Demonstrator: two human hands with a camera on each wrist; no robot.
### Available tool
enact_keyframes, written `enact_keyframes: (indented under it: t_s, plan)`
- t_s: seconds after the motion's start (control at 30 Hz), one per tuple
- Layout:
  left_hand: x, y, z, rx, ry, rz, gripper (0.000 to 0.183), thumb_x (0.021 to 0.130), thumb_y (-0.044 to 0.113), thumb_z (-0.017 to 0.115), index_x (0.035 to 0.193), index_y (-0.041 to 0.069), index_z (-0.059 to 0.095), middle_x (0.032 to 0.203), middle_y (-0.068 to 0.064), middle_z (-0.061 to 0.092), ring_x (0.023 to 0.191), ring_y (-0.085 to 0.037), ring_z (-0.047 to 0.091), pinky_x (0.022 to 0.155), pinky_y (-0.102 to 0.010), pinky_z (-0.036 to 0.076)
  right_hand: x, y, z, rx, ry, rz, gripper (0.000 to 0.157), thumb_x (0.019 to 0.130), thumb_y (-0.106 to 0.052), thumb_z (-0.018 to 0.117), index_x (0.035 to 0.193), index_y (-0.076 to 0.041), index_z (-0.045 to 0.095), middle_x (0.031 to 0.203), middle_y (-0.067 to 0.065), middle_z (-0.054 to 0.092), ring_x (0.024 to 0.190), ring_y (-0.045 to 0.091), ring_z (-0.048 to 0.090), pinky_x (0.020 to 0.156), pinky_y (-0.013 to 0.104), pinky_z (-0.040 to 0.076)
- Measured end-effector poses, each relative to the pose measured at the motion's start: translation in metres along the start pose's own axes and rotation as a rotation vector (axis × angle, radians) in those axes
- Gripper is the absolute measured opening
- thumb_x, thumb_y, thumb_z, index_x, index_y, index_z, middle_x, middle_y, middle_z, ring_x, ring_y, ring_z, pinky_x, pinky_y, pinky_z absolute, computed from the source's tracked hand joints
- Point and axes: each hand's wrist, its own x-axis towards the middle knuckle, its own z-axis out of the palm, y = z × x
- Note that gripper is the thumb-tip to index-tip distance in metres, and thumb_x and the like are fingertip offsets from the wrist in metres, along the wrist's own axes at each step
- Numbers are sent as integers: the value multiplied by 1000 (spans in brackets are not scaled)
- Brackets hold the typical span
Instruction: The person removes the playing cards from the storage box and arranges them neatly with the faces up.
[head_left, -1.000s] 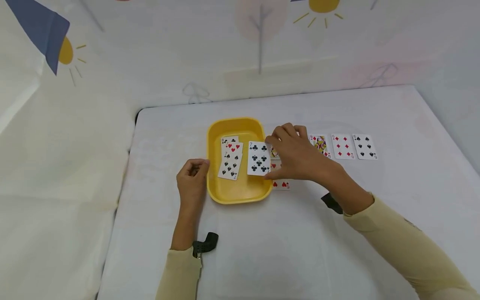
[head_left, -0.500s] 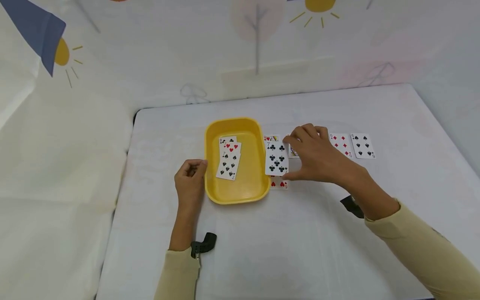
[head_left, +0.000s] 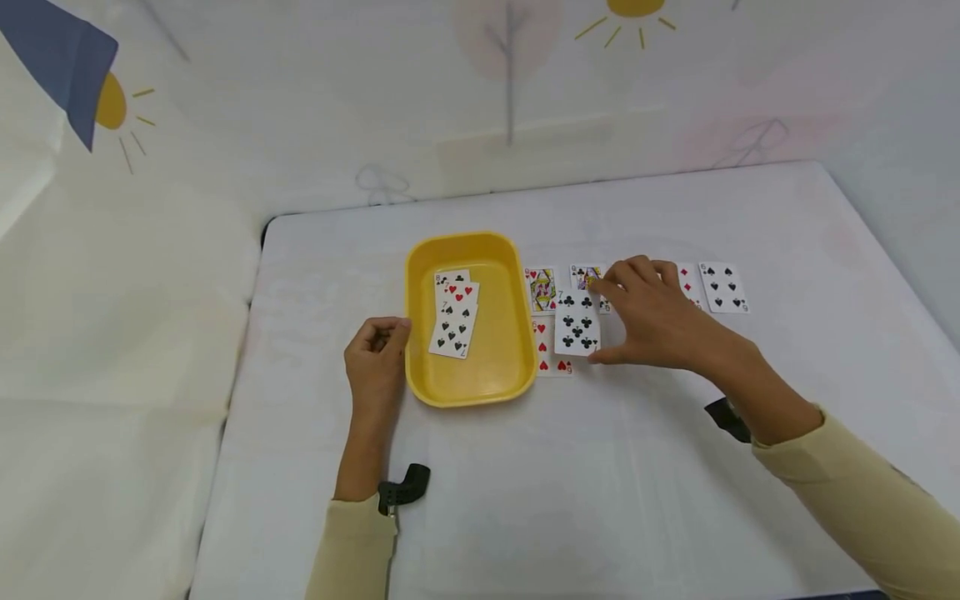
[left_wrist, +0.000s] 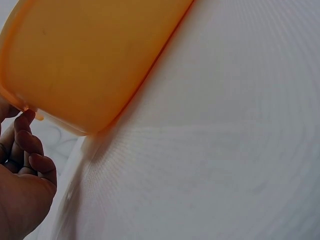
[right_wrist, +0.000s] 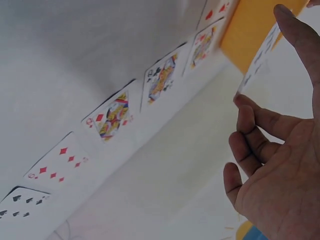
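Note:
My right hand holds the seven of clubs playing card by its right-hand corners, between thumb and fingers. This card is raised over the six of hearts and partly covers the queen of clubs. In the right wrist view the held card is seen nearly edge-on. My left hand pinches the left rim of a yellow plastic tray; its fingers are curled at the rim in the left wrist view. Inside the tray overlap an eight of clubs, a seven of hearts and a seven of spades.
Right of the tray runs a row of face-up cards: a queen of hearts, a queen of diamonds, a six of diamonds and a six of spades. A white cloth covers the table; a printed curtain hangs behind.
My right hand has carried the seven of clubs rightward, from over the tray's right side to above the cards beside it. The left hand has stayed at the tray's rim.

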Motion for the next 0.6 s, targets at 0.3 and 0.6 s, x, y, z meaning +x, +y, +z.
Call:
enact_keyframes:
  t_s: [0.3,0.6]
  plan:
    - [-1,1,-1,-12,-3,-13,23,91,32,74,98,10,72,91,-8,65,77,-20,58,66,-21,49,-12,17,6,-5,-3,-1,86,61,-49,93,127,-3,60,119,11,52,122,33,37,98,57,24]
    - [0,1,0,-26,-4,-12,22,92,30,74,98,9,72,90,-9,64,76,-20,57,65,-21,49,-17,25,14,7,-44,10,84,63,-48,92,127,-3,61,119,10,52,122,35,37,99,59,22]
